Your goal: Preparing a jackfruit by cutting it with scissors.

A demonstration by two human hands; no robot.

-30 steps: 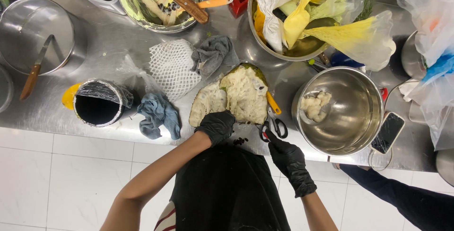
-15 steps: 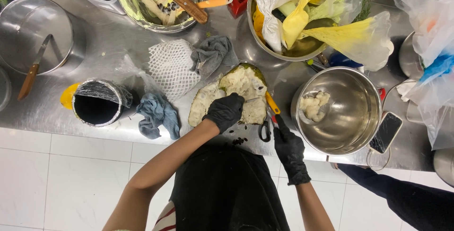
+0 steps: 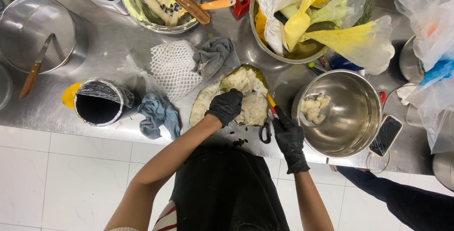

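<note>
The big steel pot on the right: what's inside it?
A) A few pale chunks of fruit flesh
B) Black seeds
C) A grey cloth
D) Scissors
A: the steel pot holds only a small heap of pale fruit pieces against its left wall, beside the right hand.

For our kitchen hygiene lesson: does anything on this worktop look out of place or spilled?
Yes. A phone lies beside the steel bowl of fruit pulp, right at the counter edge. Small dark bits are scattered near the cut fruit, by the scissors. A knife rests loosely across a pot.
</note>
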